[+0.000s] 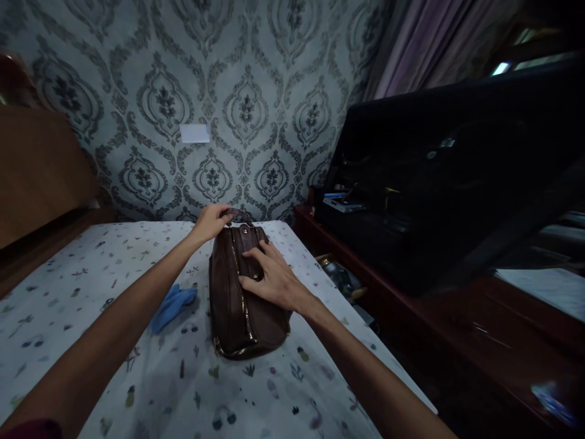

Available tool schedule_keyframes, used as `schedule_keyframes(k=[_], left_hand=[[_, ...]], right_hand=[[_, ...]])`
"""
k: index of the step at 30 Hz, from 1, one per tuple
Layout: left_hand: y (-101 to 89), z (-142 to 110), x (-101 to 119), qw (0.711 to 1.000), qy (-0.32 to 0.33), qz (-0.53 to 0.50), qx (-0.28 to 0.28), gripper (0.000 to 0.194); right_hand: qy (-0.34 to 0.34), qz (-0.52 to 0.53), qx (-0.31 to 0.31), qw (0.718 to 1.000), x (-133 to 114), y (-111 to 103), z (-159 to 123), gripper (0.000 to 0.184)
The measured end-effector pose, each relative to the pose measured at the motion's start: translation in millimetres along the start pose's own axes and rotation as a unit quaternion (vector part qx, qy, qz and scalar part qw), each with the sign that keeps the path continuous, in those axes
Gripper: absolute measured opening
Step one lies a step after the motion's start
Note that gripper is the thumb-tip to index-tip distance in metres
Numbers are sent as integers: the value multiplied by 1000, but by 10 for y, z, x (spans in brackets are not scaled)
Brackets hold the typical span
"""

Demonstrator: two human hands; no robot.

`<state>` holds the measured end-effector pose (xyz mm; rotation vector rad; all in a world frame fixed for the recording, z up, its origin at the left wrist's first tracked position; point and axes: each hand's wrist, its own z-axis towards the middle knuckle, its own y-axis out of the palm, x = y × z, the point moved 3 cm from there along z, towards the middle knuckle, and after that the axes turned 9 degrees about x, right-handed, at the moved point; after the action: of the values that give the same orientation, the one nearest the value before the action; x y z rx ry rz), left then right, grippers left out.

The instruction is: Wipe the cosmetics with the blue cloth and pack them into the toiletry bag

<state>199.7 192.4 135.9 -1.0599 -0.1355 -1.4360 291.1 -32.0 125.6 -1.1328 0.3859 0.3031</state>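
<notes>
A dark brown leather handbag (pixel 228 292) with gold zippers lies on a sheet with small printed plants and fruit. At the bag's far end, my left hand (pixel 212 221) is closed around its strap handle (pixel 238 213). My right hand (pixel 272 274) rests on the upper face of the bag, thumb and fingers spread beside a zipper (pixel 245 311) and small metal studs. A crumpled blue cloth (pixel 172 308) lies left of the bag, apart from both hands.
The printed sheet (pixel 155 390) covers the surface under the bag. To the right stands a dark red wooden desk (pixel 457 341) with a large black open case (pixel 457 164) on it. A wooden headboard (pixel 41 164) is at left; patterned wallpaper (pixel 247 110) rises behind.
</notes>
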Motion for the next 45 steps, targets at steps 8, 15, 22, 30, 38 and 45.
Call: schedule_keyframes(k=[8,15,22,30,38,45], left_hand=[[88,122,360,993,21,66,-101,22],[453,168,459,990,-19,121,-63,16],[413,120,426,992,-52,113,-5,23],[373,-46,572,998,1,17,-58,27],[150,1,456,995,-7,-10,-101,22],[-145,-117,243,996,-31,74,-39,25]], right_hand=[[5,-2,-21,1000,-17,-33,-15,57],[-18,-13,-3,1000,8,-32,-104,60],[-11,-36,5,999,-22,-28,-169,64],[11,-41,9,999,-15,3,-144,77],[-5,4,35,999,46,-34,-240,58],[2,-22,22,1000,-49,-48,-473,71]])
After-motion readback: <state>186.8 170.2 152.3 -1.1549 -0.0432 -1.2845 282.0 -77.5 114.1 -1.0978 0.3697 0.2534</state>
